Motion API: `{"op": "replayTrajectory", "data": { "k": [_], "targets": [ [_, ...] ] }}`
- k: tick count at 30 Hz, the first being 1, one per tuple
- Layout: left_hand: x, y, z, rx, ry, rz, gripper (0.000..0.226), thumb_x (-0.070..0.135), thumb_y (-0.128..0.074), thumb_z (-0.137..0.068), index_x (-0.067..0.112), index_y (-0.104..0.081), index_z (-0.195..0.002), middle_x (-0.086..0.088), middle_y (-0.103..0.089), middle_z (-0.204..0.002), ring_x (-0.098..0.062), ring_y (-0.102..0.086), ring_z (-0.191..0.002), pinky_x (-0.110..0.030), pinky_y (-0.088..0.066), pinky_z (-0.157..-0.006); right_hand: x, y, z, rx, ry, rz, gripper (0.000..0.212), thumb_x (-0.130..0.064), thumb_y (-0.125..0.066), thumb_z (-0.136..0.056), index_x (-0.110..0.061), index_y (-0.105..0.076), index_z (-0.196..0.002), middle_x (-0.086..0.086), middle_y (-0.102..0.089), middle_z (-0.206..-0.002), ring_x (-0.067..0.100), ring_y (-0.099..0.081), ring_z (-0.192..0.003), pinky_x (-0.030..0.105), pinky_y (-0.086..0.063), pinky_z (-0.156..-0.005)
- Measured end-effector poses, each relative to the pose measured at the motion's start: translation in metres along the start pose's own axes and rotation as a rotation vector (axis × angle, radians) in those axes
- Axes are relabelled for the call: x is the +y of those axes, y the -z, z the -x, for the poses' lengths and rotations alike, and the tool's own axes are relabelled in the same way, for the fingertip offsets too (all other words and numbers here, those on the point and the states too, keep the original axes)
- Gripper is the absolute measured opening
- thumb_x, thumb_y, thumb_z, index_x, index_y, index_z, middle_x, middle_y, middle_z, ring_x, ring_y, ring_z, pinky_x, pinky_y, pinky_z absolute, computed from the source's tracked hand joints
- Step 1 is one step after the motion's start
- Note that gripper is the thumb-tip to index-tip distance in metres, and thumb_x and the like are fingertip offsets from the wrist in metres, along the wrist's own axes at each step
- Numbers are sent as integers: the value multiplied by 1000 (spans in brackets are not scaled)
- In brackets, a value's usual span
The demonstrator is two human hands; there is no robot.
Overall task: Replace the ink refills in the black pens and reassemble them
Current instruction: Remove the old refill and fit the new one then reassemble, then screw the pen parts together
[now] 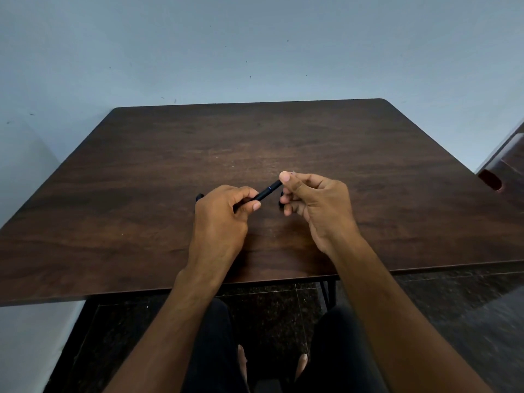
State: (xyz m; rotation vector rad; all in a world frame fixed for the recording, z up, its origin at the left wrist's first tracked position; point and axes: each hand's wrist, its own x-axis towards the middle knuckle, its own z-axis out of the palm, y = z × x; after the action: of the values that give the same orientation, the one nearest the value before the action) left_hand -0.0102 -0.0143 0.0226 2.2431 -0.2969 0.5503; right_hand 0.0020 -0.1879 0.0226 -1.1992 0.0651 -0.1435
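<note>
Head view only: both hands were raised just above the table, near its front middle, sharing one black pen. The pen's long axis ran diagonally, low at the left and rising toward the upper right. The left hand was curled round the lower end of the barrel, thumb lying along it, so that end was hidden in the fist. The right hand pinched the upper end between thumb and forefinger, its other fingers loosely curled below. A faint ring showed mid-barrel between the two grips, probably the joint. Both hands touched the pen; the exposed stretch between them was short. A dark tip stuck out behind the left hand, maybe another pen, too hidden to tell; another dark bit showed by the right fingers, also unclear. Judged: any twist or pull apart would go along that diagonal axis, left holding steady, right working the end. No refill was visible.
</note>
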Motion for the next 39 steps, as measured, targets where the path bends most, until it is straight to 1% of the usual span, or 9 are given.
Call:
{"op": "replayTrajectory", "data": {
  "k": [6, 10, 12, 16, 21, 25, 28, 31, 39],
  "targets": [
    [-10, 9, -1, 30, 78, -5, 19, 18, -78, -85, 20, -77, -104, 10, -71, -92, -3, -63, -85, -7, -41, -77, 0, 12, -15, 169, 46, 554, 22, -13, -83, -81, -5, -69, -95, 4, -67, -60, 10, -54, -38, 23, -45, -40],
    [-9, 8, 1, 22, 88, -5, 18, 19, -79, -84, 22, -78, -102, 10, -71, -90, -4, -63, -84, -9, -43, -76, 7, -2, -20, 232, 94, 1012, 32, -35, -85, -78, -19, -58, -86, -5, -62, -74, 9, -63, -61, 25, -46, -50],
    [-9, 8, 2, 21, 91, -11, 18, 19, -79, -84, 21, -78, -102, 10, -71, -89, -5, -63, -83, -4, -40, -74, 8, -11, -23, 211, 67, 1186, 37, -41, -82, -79, -18, -54, -85, -7, -55, -72, 10, -56, -63, 26, -39, -48],
    [-9, 9, 1, 20, 96, -23, 18, 19, -80, -83, 21, -78, -101, 9, -72, -89, -4, -62, -81, -1, -38, -73, 6, -19, -31, 98, -58, 1369, 26, -32, -74, -88, -13, -60, -100, -2, -57, -79, 8, -52, -63, 24, -34, -46],
    [-12, 9, 1, 9, 100, -31, 16, 21, -79, -84, 25, -78, -100, 12, -68, -85, 3, -60, -82, -5, -39, -70, 3, -7, -23, 147, 74, 1151, 43, -23, -70, -82, -8, -66, -122, 6, -74, -107, 14, -66, -74, 25, -43, -50],
    [-12, 6, 2, -2, 101, -14, 16, 21, -79, -84, 25, -77, -100, 13, -68, -85, 2, -60, -81, -3, -40, -70, 5, 8, -19, 142, 39, 678, 38, -13, -68, -86, -12, -65, -123, 10, -75, -75, 13, -65, -54, 30, -51, -49],
    [-11, 2, 2, -6, 100, -13, 17, 22, -79, -84, 25, -77, -101, 14, -69, -88, 5, -59, -81, -1, -39, -71, 3, 14, -14, 138, 22, 285, 29, 0, -65, -91, -6, -58, -118, 18, -75, -81, 23, -68, -57, 31, -54, -49],
    [-9, 0, 2, -7, 93, -9, 16, 21, -79, -84, 26, -78, -99, 14, -68, -85, 3, -59, -79, -3, -40, -69, -1, 18, -11, 117, 77, 52, 30, 2, -62, -95, -4, -52, -122, 23, -74, -92, 29, -72, -66, 37, -59, -59],
    [-7, -1, 1, -18, 62, -41, 14, 20, -79, -84, 26, -78, -97, 12, -68, -85, -1, -60, -78, -7, -40, -69, -6, 14, -5, 36, 86, -47, 30, 3, -62, -95, -2, -58, -124, 31, -72, -99, 35, -74, -76, 39, -61, -71]
  ]
}}
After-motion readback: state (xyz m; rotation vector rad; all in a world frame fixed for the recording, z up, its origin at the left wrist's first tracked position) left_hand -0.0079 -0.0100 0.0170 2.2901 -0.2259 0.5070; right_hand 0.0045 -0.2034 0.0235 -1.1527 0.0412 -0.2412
